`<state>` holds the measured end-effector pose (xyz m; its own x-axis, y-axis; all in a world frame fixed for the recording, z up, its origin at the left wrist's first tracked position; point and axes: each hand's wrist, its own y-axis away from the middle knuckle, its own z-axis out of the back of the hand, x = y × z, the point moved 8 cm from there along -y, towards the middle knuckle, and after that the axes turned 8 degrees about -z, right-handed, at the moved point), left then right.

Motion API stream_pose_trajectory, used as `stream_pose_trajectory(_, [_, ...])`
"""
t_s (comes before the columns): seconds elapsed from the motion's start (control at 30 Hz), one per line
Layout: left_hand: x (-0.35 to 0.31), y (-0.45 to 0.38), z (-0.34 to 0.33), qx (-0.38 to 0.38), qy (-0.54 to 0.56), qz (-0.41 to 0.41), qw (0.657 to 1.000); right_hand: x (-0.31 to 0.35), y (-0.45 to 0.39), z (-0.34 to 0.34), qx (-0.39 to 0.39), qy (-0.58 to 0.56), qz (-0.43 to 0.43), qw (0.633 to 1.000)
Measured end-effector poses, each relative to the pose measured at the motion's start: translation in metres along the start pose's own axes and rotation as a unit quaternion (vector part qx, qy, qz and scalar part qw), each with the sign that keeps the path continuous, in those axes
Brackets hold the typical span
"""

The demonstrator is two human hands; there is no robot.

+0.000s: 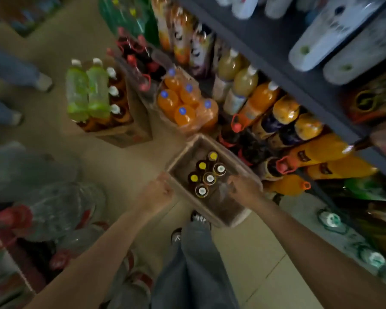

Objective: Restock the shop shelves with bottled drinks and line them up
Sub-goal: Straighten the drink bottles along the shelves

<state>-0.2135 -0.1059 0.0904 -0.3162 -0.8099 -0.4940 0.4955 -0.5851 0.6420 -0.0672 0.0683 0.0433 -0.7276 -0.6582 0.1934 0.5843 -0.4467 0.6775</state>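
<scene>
1. The left hand (159,189) has its fingers curled over the near-left rim of an open cardboard box (243,168) on the floor, gripping that edge.
2. The right hand (243,186) reaches down inside the same box at its right side; its fingers look bent towards something pale and clear there, but the blur keeps me from telling whether they hold anything.
3. Between the two hands, inside the box, stand six small dark bottles (206,173) in two short rows, upright: three with yellow caps on the left, three with white caps on the right. The nearest white cap lies just beside the right hand's fingers and close to the left hand's knuckles.
4. Just beyond the box sits a shrink-wrapped pack of orange drinks (185,105) with blue caps, touching or nearly touching the box's far rim.
5. Further left, a second carton (123,133) holds green bottles and white-capped ones.
6. To the right, the dark shelf (274,61) carries rows of large orange, yellow and dark bottles on its lower level.
7. Below the hands, the person's grey trousers (194,264) and shoes stand on the tiled floor (252,248), one shoe at the box's near wall.
</scene>
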Motion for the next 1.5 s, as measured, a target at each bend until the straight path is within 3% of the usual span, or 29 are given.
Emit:
stream_pose_trajectory(0.13, [0.038,-0.068,-0.049,0.015,-0.024,-0.031,0.999,0.011,-0.080,-0.079,-0.050,-0.018,0.102,0.993])
stream_pose_trajectory(0.3, [0.096,-0.127,-0.098,-0.055,0.017,-0.021,0.998,0.031,-0.152,-0.203,0.036,0.183,0.145,0.972])
stream_pose_trajectory(0.37, [0.116,-0.136,-0.116,-0.068,0.033,-0.020,0.997,0.040,-0.168,-0.228,0.017,0.230,0.166,0.959])
stream_pose_trajectory(0.47, [0.137,-0.138,-0.132,-0.067,0.070,-0.006,0.995,0.039,-0.178,-0.234,-0.004,0.206,0.158,0.966])
stream_pose_trajectory(0.6, [0.137,-0.130,-0.130,-0.041,0.116,-0.011,0.992,0.036,-0.162,-0.194,0.027,0.047,0.157,0.986])
stream_pose_trajectory(0.73, [0.090,-0.122,-0.124,0.091,0.143,-0.100,0.980,0.070,-0.125,-0.077,0.017,-0.063,0.238,0.969])
stream_pose_trajectory(0.8, [0.057,-0.118,-0.119,0.117,0.217,-0.141,0.959,0.087,-0.108,-0.009,-0.014,-0.130,0.260,0.957])
stream_pose_trajectory(0.9, [0.035,-0.120,-0.096,0.055,0.323,-0.099,0.939,0.091,-0.104,0.045,-0.018,-0.303,0.230,0.924])
stream_pose_trajectory(1.0, [0.047,-0.122,-0.067,-0.025,0.327,-0.036,0.944,0.067,-0.125,0.034,0.042,-0.529,0.123,0.838])
stream_pose_trajectory(1.03, [0.058,-0.122,-0.062,-0.038,0.345,-0.009,0.938,0.051,-0.135,0.020,0.028,-0.534,0.083,0.841])
stream_pose_trajectory(1.1, [0.079,-0.122,-0.063,-0.059,0.390,0.042,0.918,0.015,-0.156,-0.023,-0.042,-0.359,0.021,0.932])
stream_pose_trajectory(1.17, [0.100,-0.122,-0.071,-0.072,0.408,0.083,0.906,-0.005,-0.172,-0.089,-0.023,-0.115,-0.001,0.993])
stream_pose_trajectory(1.23, [0.115,-0.126,-0.079,-0.082,0.404,0.106,0.905,-0.010,-0.181,-0.154,0.027,0.022,0.006,0.999])
stream_pose_trajectory(1.3, [0.124,-0.132,-0.088,-0.067,0.387,0.108,0.913,-0.006,-0.188,-0.189,0.038,0.068,-0.007,0.997])
stream_pose_trajectory(1.5, [0.119,-0.144,-0.099,-0.028,0.350,0.087,0.932,0.009,-0.195,-0.189,0.001,0.154,0.016,0.988])
